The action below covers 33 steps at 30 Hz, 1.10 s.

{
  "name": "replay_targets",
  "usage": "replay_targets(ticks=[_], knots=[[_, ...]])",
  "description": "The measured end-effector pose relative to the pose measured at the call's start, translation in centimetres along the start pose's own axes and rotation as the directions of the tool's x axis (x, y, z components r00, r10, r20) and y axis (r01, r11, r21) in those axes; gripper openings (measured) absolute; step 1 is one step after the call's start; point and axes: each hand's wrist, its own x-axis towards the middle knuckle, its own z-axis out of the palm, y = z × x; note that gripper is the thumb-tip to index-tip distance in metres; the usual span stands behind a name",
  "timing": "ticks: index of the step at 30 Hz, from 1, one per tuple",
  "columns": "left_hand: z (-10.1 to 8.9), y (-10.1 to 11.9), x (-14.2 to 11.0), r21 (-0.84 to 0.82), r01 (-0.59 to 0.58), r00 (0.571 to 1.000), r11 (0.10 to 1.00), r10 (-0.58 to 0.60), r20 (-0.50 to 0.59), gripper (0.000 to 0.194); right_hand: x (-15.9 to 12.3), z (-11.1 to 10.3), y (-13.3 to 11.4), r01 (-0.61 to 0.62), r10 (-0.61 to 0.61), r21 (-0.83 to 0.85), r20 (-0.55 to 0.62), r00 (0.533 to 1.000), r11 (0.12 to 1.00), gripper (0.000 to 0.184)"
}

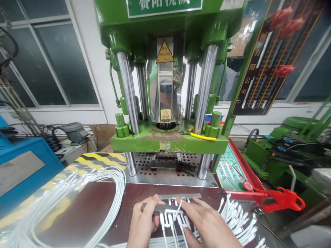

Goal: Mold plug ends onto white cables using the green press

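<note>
My left hand [146, 218] is closed around the left end of a dark metal mould bar [162, 208], thumb on top. White plastic cable ends [167, 220], joined by thin white strips, lie along the bar's near side, with white cables [173, 236] running down toward me. My right hand [204, 220] is closed over the right part of these ends, its fingertips near a slanting white piece [178, 210]. Its palm side is hidden. Just behind, a flat metal strip [191, 196] rests on the brown table [139, 199].
A green press [168, 141] stands ahead, with yellow-handled pliers [203, 137] on its plate. Coiled white cables [116, 193] lie left; a bundle of white cable ends [238, 217] lies right. Beside it are a red-framed control panel [230, 168] and a red-handled tool [281, 201].
</note>
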Motion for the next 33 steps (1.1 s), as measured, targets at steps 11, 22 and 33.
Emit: replay_targets(ticks=[11, 22, 33], knots=[[0.4, 0.3, 0.0, 0.080, 0.014, 0.999, 0.997, -0.010, -0.051, 0.041, -0.1, -2.1, -0.6, -0.189, 0.179, 0.184, 0.070, 0.981, 0.965, 0.075], [1.8, 0.3, -0.8, 0.270, -0.166, 0.985, 0.948, 0.145, 0.096, 0.041, 1.1, 0.1, -1.6, 0.033, -0.032, 0.004, -0.065, 0.997, 0.999, 0.057], [2.0, -0.3, -0.9, 0.283, -0.064, 0.993, 0.957, 0.034, 0.110, 0.041, -0.6, -3.5, -0.4, -0.099, 0.106, 0.039, -0.228, 0.968, 0.994, 0.032]])
